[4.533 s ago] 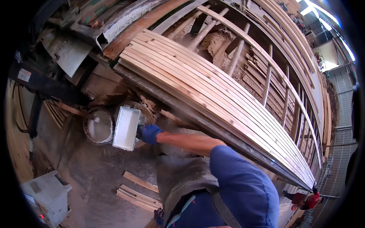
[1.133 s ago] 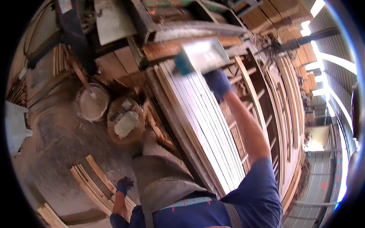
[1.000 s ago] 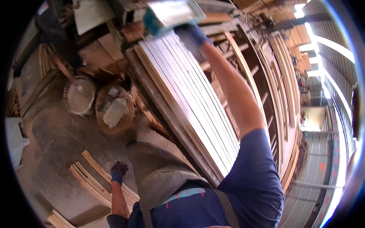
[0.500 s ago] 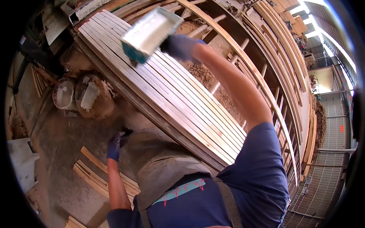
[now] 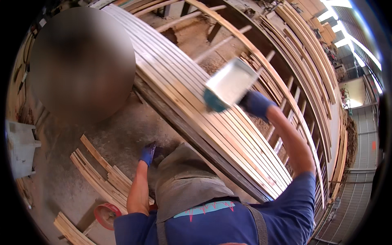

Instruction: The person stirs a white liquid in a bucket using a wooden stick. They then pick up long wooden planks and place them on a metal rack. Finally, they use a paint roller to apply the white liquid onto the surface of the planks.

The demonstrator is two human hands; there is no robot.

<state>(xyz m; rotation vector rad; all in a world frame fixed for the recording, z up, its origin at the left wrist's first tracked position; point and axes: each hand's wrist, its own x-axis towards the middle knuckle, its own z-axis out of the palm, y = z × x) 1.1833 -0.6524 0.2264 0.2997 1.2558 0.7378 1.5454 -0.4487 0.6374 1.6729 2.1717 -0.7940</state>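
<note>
My right hand (image 5: 257, 105), in a blue glove, is closed on the side of a rectangular teal box (image 5: 212, 100) with a white inside. The box is tilted and smeared by motion. It is over the right edge of a row of long wooden strips (image 5: 188, 100) laid side by side; whether it touches them I cannot tell. Toward the far end the strips look whitish; nearer me they show pale yellow wood. My left hand (image 5: 148, 154), also blue-gloved, hangs low beside my grey apron (image 5: 185, 177), with fingers loosely apart and nothing seen in them.
A dark beam (image 5: 175, 126) runs under the strips' near side. Beyond them stands a ladder-like wooden rack (image 5: 261, 57). Loose wood pieces (image 5: 102, 175) and a red ring-shaped object (image 5: 107, 215) lie on the floor at left. A round blurred patch hides the upper left.
My right hand has carried the teal box rightward and nearer along the strips. The view has shifted; the red ring-shaped object now shows, and the blurred patch covers where two whitish-stained containers stood.
</note>
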